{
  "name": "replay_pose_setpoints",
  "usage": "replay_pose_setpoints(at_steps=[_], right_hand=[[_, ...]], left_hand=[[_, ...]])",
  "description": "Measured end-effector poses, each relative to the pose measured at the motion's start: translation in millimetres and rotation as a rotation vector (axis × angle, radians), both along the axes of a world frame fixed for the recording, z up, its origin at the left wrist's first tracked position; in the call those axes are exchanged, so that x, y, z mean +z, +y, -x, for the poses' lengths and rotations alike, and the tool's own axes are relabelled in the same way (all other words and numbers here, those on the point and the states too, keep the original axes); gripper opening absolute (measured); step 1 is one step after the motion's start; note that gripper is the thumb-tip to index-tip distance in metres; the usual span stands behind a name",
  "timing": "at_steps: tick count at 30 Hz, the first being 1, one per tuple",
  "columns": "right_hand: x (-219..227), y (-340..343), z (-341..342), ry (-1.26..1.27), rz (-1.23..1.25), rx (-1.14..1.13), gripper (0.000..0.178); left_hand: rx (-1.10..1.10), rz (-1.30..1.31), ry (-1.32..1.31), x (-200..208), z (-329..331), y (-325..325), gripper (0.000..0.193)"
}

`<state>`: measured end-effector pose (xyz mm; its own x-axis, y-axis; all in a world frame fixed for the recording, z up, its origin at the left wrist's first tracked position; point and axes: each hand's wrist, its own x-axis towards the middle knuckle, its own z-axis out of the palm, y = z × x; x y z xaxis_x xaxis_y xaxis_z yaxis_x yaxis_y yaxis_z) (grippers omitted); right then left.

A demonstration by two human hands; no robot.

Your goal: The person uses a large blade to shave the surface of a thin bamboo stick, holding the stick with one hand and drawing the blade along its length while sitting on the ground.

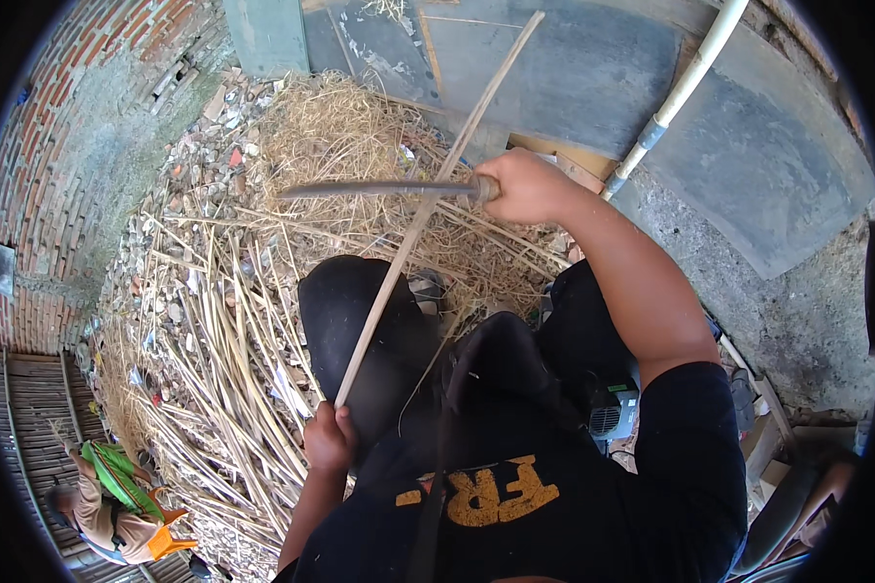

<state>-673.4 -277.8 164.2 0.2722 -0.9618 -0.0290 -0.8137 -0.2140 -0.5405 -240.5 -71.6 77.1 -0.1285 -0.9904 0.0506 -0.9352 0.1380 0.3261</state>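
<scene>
My left hand (329,439) is closed around the lower end of a long, pale bamboo strip (384,296). The strip slants up and away to the right, passing over my dark-trousered left knee. In my right hand (527,187) is the short handle of a machete (369,188), whose dark blade points left. The blade crosses the strip above its middle; whether the edge touches it or bites into it I cannot tell. Beneath the blade lies a heap of fine curly shavings (331,136).
Many bamboo strips (224,360) lie piled on the rubble ground to my left. A brick wall (78,136) rises beyond. Grey panels (574,68) and a slanting white pole (685,83) stand ahead. Another person (102,510) sits at lower left. A small grey-green device (612,413) is beside my right leg.
</scene>
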Motion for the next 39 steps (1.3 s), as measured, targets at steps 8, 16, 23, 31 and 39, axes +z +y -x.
replay_pose_setpoints(at_steps=[8, 16, 23, 31, 39], right_hand=[[4, 12, -12, 0.125, 0.221, 0.054, 0.025], [-13, -9, 14, 0.009, 0.166, -0.054, 0.04], [10, 7, -17, 0.21, 0.188, 0.204, 0.041], [1, 1, 12, 0.011, 0.1, -0.07, 0.039], [-12, -7, 15, -0.119, 0.054, -0.06, 0.028]], left_hand=[[-0.037, 0.018, 0.01, -5, -13, 2, 0.03], [-0.025, 0.034, 0.012, 5, -4, -3, 0.029], [-0.047, 0.035, 0.048, -6, -15, -2, 0.033], [-0.033, 0.02, 0.007, -2, -11, -2, 0.034], [0.008, -0.015, 0.06, -1, -2, -7, 0.033]])
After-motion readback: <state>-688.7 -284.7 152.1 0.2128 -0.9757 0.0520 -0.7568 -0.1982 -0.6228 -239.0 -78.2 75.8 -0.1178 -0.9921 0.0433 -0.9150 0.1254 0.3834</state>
